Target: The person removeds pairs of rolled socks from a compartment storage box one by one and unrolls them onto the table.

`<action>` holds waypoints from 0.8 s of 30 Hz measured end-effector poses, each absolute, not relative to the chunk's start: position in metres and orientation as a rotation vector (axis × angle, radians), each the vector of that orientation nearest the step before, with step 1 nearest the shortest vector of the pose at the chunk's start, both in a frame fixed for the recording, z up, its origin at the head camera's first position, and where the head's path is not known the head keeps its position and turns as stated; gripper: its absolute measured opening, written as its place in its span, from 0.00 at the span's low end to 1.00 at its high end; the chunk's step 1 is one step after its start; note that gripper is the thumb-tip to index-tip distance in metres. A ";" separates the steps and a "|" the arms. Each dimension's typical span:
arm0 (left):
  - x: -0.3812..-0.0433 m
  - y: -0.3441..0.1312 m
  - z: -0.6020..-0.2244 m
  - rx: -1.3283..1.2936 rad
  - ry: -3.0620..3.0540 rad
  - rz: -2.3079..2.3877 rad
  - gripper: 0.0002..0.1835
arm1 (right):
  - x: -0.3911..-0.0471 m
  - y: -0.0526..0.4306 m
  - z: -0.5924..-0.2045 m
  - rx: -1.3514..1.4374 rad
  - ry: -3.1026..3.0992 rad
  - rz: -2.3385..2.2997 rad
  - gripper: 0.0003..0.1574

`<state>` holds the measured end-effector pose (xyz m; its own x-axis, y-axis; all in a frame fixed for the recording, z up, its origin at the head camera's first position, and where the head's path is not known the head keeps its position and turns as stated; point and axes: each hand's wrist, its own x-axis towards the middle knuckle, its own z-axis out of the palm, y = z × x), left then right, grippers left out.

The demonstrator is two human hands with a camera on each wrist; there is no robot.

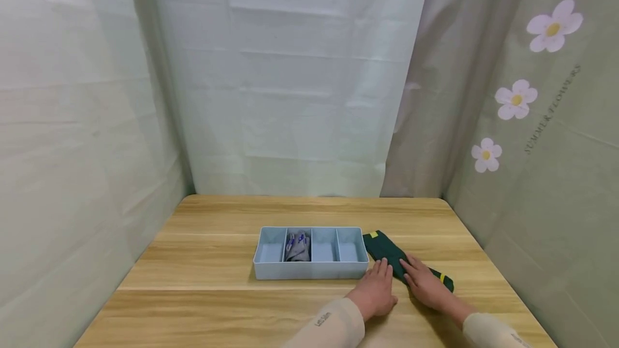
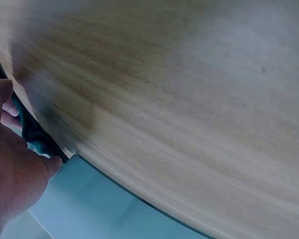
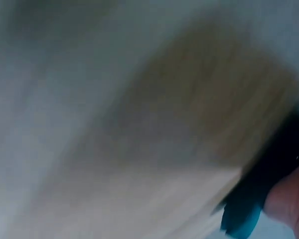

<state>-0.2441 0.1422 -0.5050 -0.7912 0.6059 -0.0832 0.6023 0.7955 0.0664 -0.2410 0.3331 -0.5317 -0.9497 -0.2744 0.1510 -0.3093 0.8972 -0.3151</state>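
A dark green sock (image 1: 387, 248) with yellow marks near both ends lies slantwise on the table, to the right of a light blue box (image 1: 309, 271). My left hand (image 1: 374, 290) is at the sock's near side by the box corner, fingers extended toward the cloth. Across the sock's middle rests my right hand (image 1: 427, 286), its fingers laid out over the fabric and covering part of it. In the left wrist view the dark sock (image 2: 35, 134) shows beyond the thumb. The right wrist view is blurred, with a thumb (image 3: 291, 199) beside the green cloth (image 3: 241, 214).
The box has several compartments side by side. A grey folded bundle of cloth with blue marks (image 1: 298, 247) sits in the second from the left. Wooden table (image 1: 193, 262) surrounds the box, with hanging curtains (image 1: 290, 95) behind and on both sides.
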 end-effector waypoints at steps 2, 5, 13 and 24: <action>-0.245 0.142 -0.504 1.011 2.883 0.031 0.37 | -0.239 0.324 -0.534 0.380 -2.934 0.483 0.27; -0.245 0.141 -0.503 1.055 2.872 -0.027 0.35 | -0.237 0.312 -0.535 0.294 -2.922 0.470 0.26; -0.241 0.139 -0.500 1.040 2.871 -0.084 0.29 | -0.240 0.319 -0.516 0.386 -2.930 0.553 0.22; -0.243 0.141 -0.502 0.973 2.847 -0.009 0.30 | -0.236 0.334 -0.529 0.676 -2.948 0.521 0.29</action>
<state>-0.2435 0.1414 -0.5021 -0.7828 0.6091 -0.1273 0.6099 0.7916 0.0375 -0.2356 0.3343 -0.5291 -0.9004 -0.4104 0.1443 -0.4350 0.8455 -0.3098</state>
